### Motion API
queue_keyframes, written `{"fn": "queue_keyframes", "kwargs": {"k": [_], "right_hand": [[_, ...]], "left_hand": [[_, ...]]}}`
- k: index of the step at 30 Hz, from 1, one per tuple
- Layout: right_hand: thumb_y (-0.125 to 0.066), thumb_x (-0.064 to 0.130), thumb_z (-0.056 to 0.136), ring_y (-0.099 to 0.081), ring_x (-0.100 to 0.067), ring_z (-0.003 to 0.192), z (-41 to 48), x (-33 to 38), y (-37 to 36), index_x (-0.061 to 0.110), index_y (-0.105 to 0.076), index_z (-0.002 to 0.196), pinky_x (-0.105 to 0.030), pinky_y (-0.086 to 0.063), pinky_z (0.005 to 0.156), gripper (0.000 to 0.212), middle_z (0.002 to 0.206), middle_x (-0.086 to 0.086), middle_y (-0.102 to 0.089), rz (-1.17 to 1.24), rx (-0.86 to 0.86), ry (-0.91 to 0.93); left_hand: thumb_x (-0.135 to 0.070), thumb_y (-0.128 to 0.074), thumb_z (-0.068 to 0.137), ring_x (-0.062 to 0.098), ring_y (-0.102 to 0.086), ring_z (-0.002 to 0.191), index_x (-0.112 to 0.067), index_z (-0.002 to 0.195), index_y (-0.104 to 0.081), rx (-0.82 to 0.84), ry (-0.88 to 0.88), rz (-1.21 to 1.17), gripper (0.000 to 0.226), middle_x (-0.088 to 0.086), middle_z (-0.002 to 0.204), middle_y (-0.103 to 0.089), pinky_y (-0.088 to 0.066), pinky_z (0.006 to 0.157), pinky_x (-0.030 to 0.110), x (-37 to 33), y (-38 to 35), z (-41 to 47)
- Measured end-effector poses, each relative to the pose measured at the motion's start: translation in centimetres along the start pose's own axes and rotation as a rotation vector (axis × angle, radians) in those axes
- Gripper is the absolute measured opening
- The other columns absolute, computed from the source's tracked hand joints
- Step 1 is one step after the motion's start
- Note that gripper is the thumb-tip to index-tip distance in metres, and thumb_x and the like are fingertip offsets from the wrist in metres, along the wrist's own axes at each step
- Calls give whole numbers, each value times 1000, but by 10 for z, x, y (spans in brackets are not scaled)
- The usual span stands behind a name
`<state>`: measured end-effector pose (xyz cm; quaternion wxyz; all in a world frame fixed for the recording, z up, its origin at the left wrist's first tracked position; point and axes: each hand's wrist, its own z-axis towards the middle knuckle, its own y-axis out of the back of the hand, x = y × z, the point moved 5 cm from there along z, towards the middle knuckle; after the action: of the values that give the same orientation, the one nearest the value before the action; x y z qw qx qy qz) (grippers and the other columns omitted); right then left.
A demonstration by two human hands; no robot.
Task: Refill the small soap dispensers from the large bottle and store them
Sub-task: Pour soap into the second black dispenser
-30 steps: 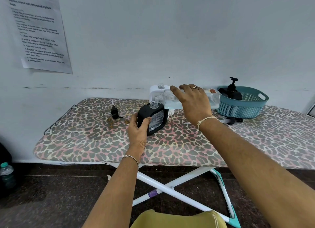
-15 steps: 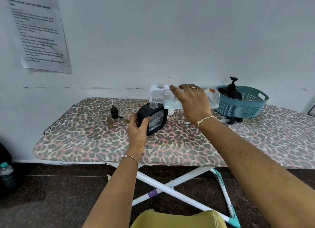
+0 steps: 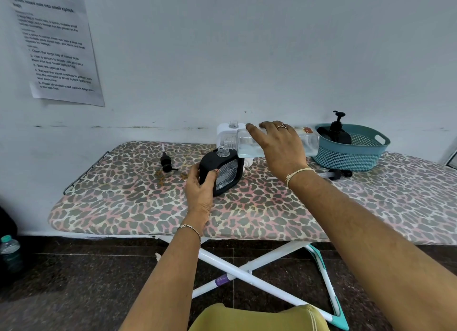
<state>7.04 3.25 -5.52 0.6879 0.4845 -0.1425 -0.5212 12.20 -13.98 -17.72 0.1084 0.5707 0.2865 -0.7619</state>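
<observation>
My left hand [image 3: 200, 187] grips a small black soap dispenser [image 3: 223, 172] that stands on the leopard-print board [image 3: 128, 197] with its clear neck uncapped. My right hand [image 3: 279, 147] holds the large clear bottle [image 3: 249, 146] on its side, mouth just above the black dispenser's neck, with clear liquid lying along its lower side. A white dispenser [image 3: 226, 133], also uncapped, stands right behind them. Another black dispenser [image 3: 337, 133] with its pump on sits in the teal basket [image 3: 356, 155].
A loose black pump head [image 3: 167, 163] lies on the board left of the dispensers; another pump [image 3: 333, 175] lies in front of the basket. A metal rack [image 3: 84, 172] ends the board at the left. A paper sheet [image 3: 57, 48] hangs on the wall.
</observation>
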Motion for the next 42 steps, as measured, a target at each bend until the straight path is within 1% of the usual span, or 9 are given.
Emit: {"fn": "queue_keyframes", "kwargs": {"k": [7,17,24,28,32,34,37,39,42], "right_hand": [[-65,-4,74,-50,-30,119,1,1,-2,24,-26,145,-39,-40,98,86,136,-11,-48,-10,-10,6],[-63,-3,73,-53,-31,113,-2,-1,-6,24,-30,145,-38,-41,94,83,132,-11,-52,45,-28,-28],[-65,-3,69,-58,-30,99,-8,-4,-12,24,-31,142,-37,-48,81,85,119,-9,-58,135,-4,-110],[-69,3,70,-61,-26,90,-14,-6,-17,28,-27,141,-32,-45,66,86,118,-4,-58,206,21,-172],[-72,26,74,-63,-21,86,-26,-18,-26,31,-28,139,-24,-38,57,78,113,3,-63,380,5,-329],[-74,37,73,-64,-20,88,-35,-31,-31,28,-33,135,-22,-37,57,75,113,6,-65,554,-50,-459],[-81,42,66,-64,-17,90,-49,-44,-41,25,-39,129,-20,-43,59,77,114,5,-66,777,-109,-583],[-85,42,63,-65,-16,95,-57,-50,-43,26,-40,126,-28,-53,70,79,117,5,-66,838,-161,-617],[-87,38,62,-63,-17,104,-66,-56,-46,23,-42,125,-34,-52,88,79,122,6,-64,885,-216,-666]], "left_hand": [[-9,-63,90,14,-66,97,-25,109,-60,3,-7,-4,25,-2,106,-67,-55,80,26,-1,-1,-1],[-11,-65,88,22,-66,101,-22,112,-61,3,14,-2,27,3,108,-67,-56,85,35,-1,0,-1],[-28,-69,73,24,-66,102,-31,101,-63,6,24,0,29,1,104,-69,-54,91,45,-3,-1,-2],[-19,-69,82,25,-66,104,-26,107,-62,9,12,5,27,4,108,-68,-54,93,47,-3,-1,-2],[-10,-65,88,23,-66,101,-27,105,-61,-1,10,5,24,1,105,-68,-55,91,44,-4,-1,-2],[-9,-65,88,24,-66,100,-28,102,-62,-2,13,-11,24,0,103,-68,-55,89,42,-5,-1,-2],[-10,-66,87,27,-66,103,-30,101,-62,-11,44,-33,24,1,106,-68,-55,90,44,-3,0,-2],[-12,-67,87,27,-65,105,-32,100,-63,-17,53,-26,24,3,109,-67,-54,91,47,-1,1,-1],[-12,-66,88,28,-64,107,-32,100,-62,-26,47,-3,24,7,112,-67,-54,91,44,-2,1,-1]]}}
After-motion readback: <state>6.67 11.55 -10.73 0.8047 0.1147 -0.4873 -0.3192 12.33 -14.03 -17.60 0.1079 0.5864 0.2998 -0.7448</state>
